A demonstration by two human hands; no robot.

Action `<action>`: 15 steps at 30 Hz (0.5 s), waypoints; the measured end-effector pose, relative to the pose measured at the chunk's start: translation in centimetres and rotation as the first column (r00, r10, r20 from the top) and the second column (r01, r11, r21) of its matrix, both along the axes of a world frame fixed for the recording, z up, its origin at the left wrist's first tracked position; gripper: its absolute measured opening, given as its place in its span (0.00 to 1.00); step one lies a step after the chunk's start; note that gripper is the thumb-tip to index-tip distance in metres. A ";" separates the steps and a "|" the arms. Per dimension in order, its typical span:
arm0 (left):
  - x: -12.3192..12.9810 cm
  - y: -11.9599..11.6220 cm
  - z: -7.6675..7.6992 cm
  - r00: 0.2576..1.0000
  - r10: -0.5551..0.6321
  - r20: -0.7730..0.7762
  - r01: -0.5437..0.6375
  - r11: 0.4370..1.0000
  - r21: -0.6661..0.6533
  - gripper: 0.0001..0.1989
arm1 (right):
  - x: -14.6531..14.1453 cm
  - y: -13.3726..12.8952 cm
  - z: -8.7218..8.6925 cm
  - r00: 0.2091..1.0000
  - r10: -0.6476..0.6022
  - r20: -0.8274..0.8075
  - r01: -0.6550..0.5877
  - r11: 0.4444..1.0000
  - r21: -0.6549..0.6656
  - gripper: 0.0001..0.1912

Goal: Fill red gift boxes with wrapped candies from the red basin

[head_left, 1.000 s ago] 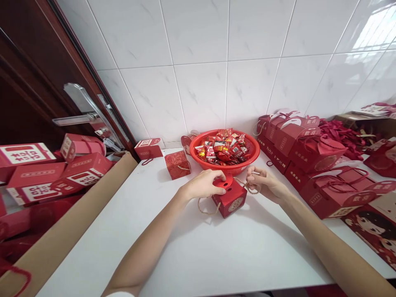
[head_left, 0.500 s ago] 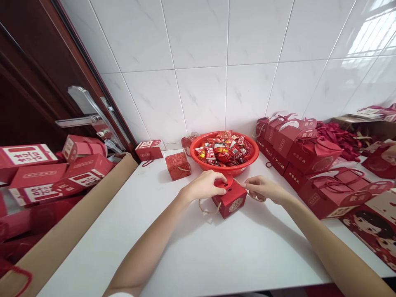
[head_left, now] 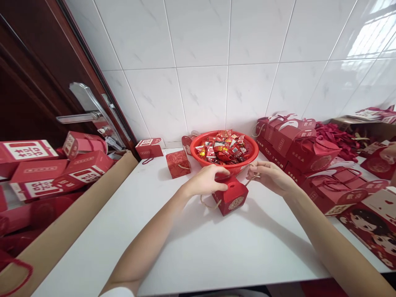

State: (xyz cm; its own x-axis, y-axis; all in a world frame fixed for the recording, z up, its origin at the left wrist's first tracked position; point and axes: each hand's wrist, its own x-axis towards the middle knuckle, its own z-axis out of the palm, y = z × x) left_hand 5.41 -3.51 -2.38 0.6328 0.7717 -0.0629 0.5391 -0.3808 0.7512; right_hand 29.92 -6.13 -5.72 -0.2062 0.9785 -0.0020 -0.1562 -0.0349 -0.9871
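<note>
Box (head_left: 234, 201), partly hidden from me, gripped in my left hand (head_left: 208, 180), cord (head_left: 251, 179) pinched in right hand (head_left: 270, 177), basket (head_left: 199, 159) of sweets (head_left: 222, 149) behind.

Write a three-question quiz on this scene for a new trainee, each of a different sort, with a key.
1. Which hand pinches the tan twisted cord above the small red cardboard box?

2. True or false: the round red plastic basket of wrapped packets stands between that box and the white tiled wall.

3. Where is the left hand?
a) inside the basket
b) on the top of the box
c) flat against the wall

Key: 1. the right hand; 2. true; 3. b
</note>
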 end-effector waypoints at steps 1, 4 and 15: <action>-0.2 -0.2 0.5 0.994 0.000 0.110 0.008 0.997 -0.074 0.26 | -0.1 -0.2 0.7 1.000 -0.019 0.003 0.019 0.999 0.033 0.16; -0.9 -1.1 2.2 0.896 -0.005 0.444 0.098 0.978 -0.186 0.30 | -0.7 -1.0 2.4 0.996 -0.063 0.057 0.055 0.989 0.137 0.17; 0.6 -4.1 1.4 0.667 -0.252 0.701 0.406 0.912 -0.057 0.35 | -5.3 -4.0 1.8 0.947 -0.205 0.247 0.106 0.927 0.361 0.19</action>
State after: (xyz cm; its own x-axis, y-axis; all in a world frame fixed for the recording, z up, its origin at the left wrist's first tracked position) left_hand 6.04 -7.63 -0.99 0.7743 0.5239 0.3549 -0.2649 -0.2410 0.9337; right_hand 24.64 -10.10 -3.89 -0.0907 0.9495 0.3004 0.1474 0.3111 -0.9389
